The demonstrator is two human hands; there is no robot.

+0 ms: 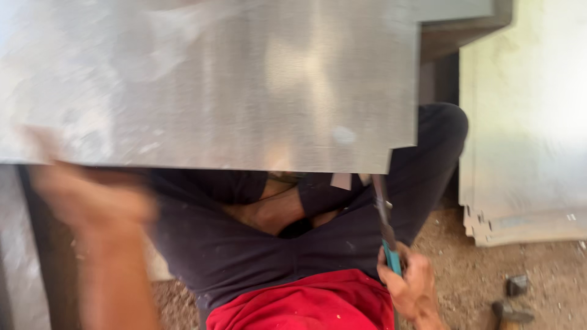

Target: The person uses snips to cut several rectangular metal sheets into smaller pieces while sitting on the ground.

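— Sheet metal, a large flat grey panel with a brushed sheen, fills the upper part of the view and lies over the person's lap; its near edge runs just above the dark trousers. A small notch shows at its near right corner.

— And the right hand?

— Closed around the teal handles of a pair of metal snips, whose blades point up to the notched corner and meet the panel's edge there.

— The left hand?

— Heavily blurred, just below the panel's near left edge. I cannot tell whether the fingers are curled or spread, or whether they touch the sheet.

— Anything else around?

— A red cloth over the lower lap, a stack of pale sheets leaning at the right, and a dark hammer head on the dusty ground beside the right hand.
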